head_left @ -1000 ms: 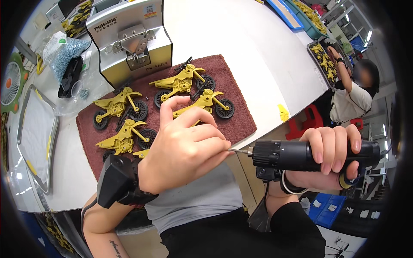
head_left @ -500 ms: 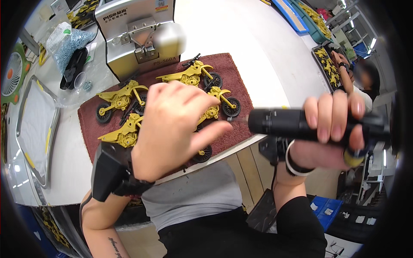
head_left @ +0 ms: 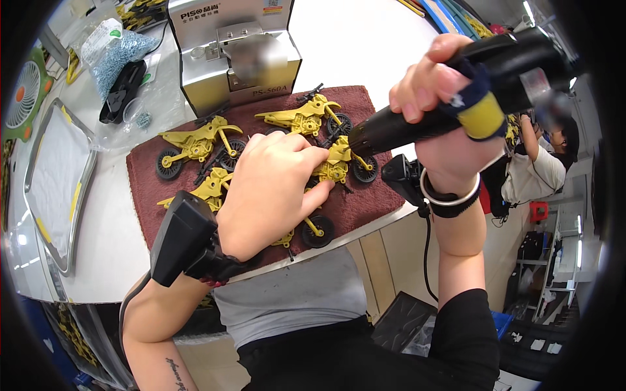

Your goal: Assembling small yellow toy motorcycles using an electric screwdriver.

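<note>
My right hand (head_left: 453, 153) is wrapped round a black electric screwdriver (head_left: 385, 130) with a yellow and blue band. It slants down to the left, its nose at the front of a yellow toy motorcycle (head_left: 336, 166). My left hand (head_left: 261, 192) grips that motorcycle between thumb and fingers and hides its rear. Whether the bit touches a screw is hidden. Beside it on a brown towel (head_left: 147, 202) lie more yellow motorcycles: one at the back (head_left: 300, 117), one at the left (head_left: 199, 144), one partly under my left wrist (head_left: 212, 188), and one nearest me (head_left: 317, 229), mostly covered.
A silver and yellow screw feeder (head_left: 202, 88) stands behind the towel. To its left are a bag of small blue pieces (head_left: 124, 58), a black holder (head_left: 122, 94) and a clear cup (head_left: 135, 112). A metal-rimmed tray (head_left: 83, 208) and a green fan (head_left: 26, 91) are far left. Another person (head_left: 538, 166) sits right.
My right hand has raised and tilted the screwdriver, bringing its nose left onto the motorcycle. My left thumb and fingers have closed on that motorcycle. The whole view has shifted slightly.
</note>
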Motion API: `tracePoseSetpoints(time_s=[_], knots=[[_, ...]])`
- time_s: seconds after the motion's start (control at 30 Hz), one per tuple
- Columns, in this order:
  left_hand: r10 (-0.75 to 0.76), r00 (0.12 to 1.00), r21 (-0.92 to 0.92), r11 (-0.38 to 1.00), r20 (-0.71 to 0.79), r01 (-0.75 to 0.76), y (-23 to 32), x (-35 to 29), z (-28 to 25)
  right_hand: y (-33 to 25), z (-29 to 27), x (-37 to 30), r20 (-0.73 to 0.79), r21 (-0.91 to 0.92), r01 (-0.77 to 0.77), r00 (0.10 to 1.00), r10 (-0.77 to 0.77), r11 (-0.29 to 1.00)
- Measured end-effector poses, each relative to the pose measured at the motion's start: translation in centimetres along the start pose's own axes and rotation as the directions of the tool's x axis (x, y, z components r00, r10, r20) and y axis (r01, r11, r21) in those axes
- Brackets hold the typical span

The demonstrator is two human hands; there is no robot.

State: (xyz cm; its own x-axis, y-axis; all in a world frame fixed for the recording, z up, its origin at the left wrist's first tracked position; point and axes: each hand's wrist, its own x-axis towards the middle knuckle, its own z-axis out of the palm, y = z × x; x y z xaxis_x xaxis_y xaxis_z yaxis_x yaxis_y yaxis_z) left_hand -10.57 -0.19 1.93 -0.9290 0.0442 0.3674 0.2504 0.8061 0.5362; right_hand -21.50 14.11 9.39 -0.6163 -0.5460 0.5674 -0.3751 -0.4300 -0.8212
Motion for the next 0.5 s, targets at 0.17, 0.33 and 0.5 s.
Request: tracePoseSetpoints(time_s=[0.17, 0.33, 0.5], knots=[[-0.011, 1.000, -0.025, 1.000, -0.008, 0.010, 0.0, -0.1, 0.2, 0.6, 0.7, 0.5, -0.033, 0.031, -0.082, 0.996, 0.083, 0.996], [-0.022, 1.000, -0.024, 0.999, 0.013, 0.023, 0.2, 0.0, 0.1, 1.0, 0.6, 0.6, -0.024, 0.071, -0.121, 0.992, 0.123, 0.990], [-0.043, 0.999, 0.010, 0.999, 0.031, 0.043, 0.2, -0.2, 0.1, 1.0, 1.6, 0.4, -0.007, 0.072, -0.110, 0.994, 0.111, 0.991]])
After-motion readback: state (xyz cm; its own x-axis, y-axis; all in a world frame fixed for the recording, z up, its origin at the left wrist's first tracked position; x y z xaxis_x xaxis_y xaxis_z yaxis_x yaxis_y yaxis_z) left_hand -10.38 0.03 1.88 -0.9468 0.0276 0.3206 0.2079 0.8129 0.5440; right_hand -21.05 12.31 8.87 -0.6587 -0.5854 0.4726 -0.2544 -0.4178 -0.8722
